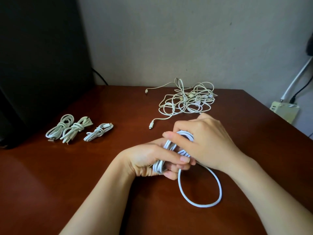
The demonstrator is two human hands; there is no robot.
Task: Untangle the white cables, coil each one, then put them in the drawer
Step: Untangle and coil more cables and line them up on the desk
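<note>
Worktop (67, 175): red-brown wood, filled the near and middle ground.
Cable (199, 199): white, partly wound into a bundle near the centre and held between both hands. One free loop lay flat on the worktop, near and right of the bundle, under the right wrist.
Left grip (149, 155): fingers curled round the near end of the bundle, fingertips touching the right hand.
Right grip (208, 139): fingers curled over the far end of the same bundle, thumb stretched left above it.
Tangle (186, 99): loose white cables heaped far and right of centre, well apart from the coils. Two plug ends trailed out to the left, one far and one nearer the hands.
Coils (76, 129): three wound, knotted white cables in a row at the left. The left two touched; the third lay just beside them.
Panel (39, 56): black, upright, far left.
Power strip (284, 111): pale, beyond the right edge of the worktop, with leads plugged in.
</note>
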